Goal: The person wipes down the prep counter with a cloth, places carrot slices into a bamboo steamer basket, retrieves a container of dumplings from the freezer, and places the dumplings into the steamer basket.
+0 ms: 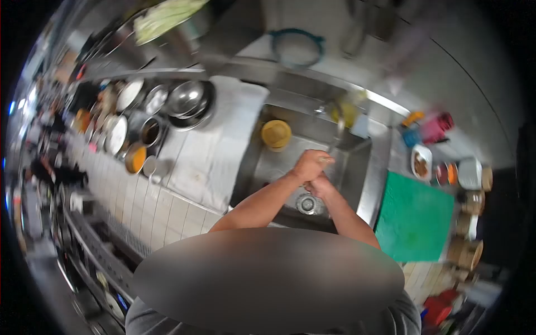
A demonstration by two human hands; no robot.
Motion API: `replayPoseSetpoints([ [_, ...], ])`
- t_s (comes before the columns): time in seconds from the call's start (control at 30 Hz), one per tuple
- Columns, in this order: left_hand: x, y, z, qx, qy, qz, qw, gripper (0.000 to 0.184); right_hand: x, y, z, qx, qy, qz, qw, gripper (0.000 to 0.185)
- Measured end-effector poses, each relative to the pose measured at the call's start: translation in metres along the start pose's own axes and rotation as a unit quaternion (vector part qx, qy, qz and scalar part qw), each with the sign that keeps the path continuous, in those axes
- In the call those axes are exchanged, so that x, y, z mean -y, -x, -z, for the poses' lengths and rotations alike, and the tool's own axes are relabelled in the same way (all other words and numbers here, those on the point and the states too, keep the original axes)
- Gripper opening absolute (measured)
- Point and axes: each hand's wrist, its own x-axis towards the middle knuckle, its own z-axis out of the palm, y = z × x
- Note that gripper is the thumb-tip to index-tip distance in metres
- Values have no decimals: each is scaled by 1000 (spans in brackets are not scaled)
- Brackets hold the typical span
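Observation:
My left hand [311,164] and my right hand [318,184] are together over a steel sink [357,184], below a faucet [340,125]. The left lies on top, its fingers closed around part of the right. Most of the right hand's fingers are hidden under it. Water on the hands is hard to make out. A round yellow container [276,134] sits in the sink's back left corner. Nearer to me, the drain strainer [307,204] shows below the hands.
On the right lies a green cutting board [416,218], with a white dish of brown food [421,163] behind it. Metal bowls [187,99] and several pots stand left, past a white cloth-like cover [204,145]. A blurred yellow-green item [349,111] is beside the faucet.

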Motion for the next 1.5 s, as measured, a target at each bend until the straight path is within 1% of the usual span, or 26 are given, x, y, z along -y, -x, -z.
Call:
replayPoseSetpoints([
  [0.17,31,5,-28,-28,-100,37,994,32,-51,-19,32,-104,154,7,983,14],
  [0.23,64,10,-48,-87,-86,49,991,37,-93,-30,50,-167,430,238,854,22],
  [0.27,75,16,-55,-80,-84,46,992,37,-89,-20,42,-175,430,237,853,22],
  [0.33,92,28,-67,-133,-117,45,983,39,-82,0,33,-140,522,84,837,32],
  [0.43,89,47,-76,-129,-103,87,982,39,-102,15,37,-99,523,79,843,41],
  [0.53,203,51,-79,-193,-176,10,965,42,-37,64,17,-49,565,35,823,49],
  [0.57,199,43,-53,-181,-13,180,967,45,-37,53,31,-62,558,42,827,49],
  [0.6,185,36,-23,-149,145,345,915,48,-44,39,51,-73,592,31,802,56],
  [0.63,156,28,3,-144,179,346,910,57,-44,37,75,-94,624,15,776,62],
  [0.67,127,7,25,-153,230,382,882,62,-20,52,73,-120,596,59,792,59],
  [0.7,146,-16,40,-157,251,344,891,66,-17,56,81,-146,586,59,795,59],
  [0.77,113,-56,62,-132,240,357,893,68,-23,61,90,-246,563,-108,782,45],
  [0.93,123,-156,63,-117,374,426,815,59,11,150,27,-167,685,-98,702,34],
  [1.0,142,-171,62,-87,395,443,800,56,34,179,26,-214,670,-111,702,33],
  [1.03,146,-177,57,-67,411,456,786,53,41,188,44,-317,611,-77,721,33],
  [1.07,131,-174,50,-61,433,462,771,48,46,203,68,-412,542,-43,731,34],
  [1.13,131,-173,42,-81,452,456,762,48,38,227,156,-439,504,12,744,41],
  [1.17,130,-176,38,-102,473,444,754,48,46,239,185,-364,451,32,814,40],
  [1.2,113,-175,34,-103,475,442,754,48,73,251,185,-278,318,-49,905,39],
  [1.23,79,-168,33,-101,471,449,753,46,78,254,188,-276,321,-46,905,39],
  [1.3,61,-170,37,-107,468,452,752,45,85,249,194,-279,622,-81,727,35],
  [1.33,67,-174,40,-136,463,455,749,42,91,239,199,-416,532,-10,738,34],
  [1.4,71,-184,42,-167,461,452,745,40,99,208,249,-525,260,120,801,36],
  [1.43,72,-188,44,-173,475,441,741,36,110,197,269,-497,43,139,856,36],
  [1.47,75,-192,46,-180,491,430,736,32,123,187,287,-442,-175,148,867,36],
  [1.5,86,-198,49,-187,492,429,734,32,130,173,304,-437,-172,144,871,36],
])
